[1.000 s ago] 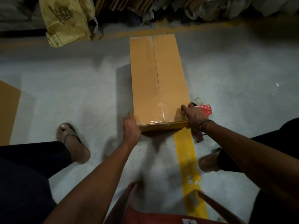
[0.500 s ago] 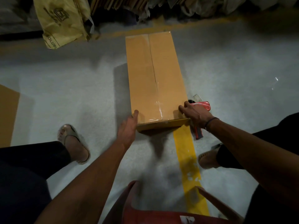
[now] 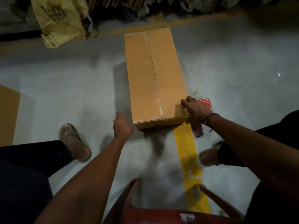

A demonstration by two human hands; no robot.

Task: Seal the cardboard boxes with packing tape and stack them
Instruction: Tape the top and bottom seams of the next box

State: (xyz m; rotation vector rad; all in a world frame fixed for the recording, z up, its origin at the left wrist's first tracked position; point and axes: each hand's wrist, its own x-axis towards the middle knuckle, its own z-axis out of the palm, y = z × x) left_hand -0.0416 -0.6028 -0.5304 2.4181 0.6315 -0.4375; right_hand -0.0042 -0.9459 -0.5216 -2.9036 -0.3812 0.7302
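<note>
On the grey floor, dead centre, sits the long cardboard box (image 3: pixel 155 78), clear tape across its near end. Right hand (image 3: pixel 196 111) grips its 4 o'clock corner, fingers curled over the edge, tape dispenser (image 3: pixel 204 102) just behind. Left hand (image 3: pixel 121 126) hangs loose at 8 o'clock, touching nothing.

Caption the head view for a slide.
Right hand grips taped cardboard box corner; left hand beside it.

Matt tan cardboard box (image 3: pixel 153 75) with glossy clear packing tape (image 3: pixel 159 104) wrinkled over its near seam, on a rough, matt grey concrete floor (image 3: pixel 72 81) crossed by a scuffed yellow painted line (image 3: pixel 187 152); red plastic tape dispenser (image 3: pixel 205 102) beside; crinkled yellow sack (image 3: pixel 59 18).
</note>
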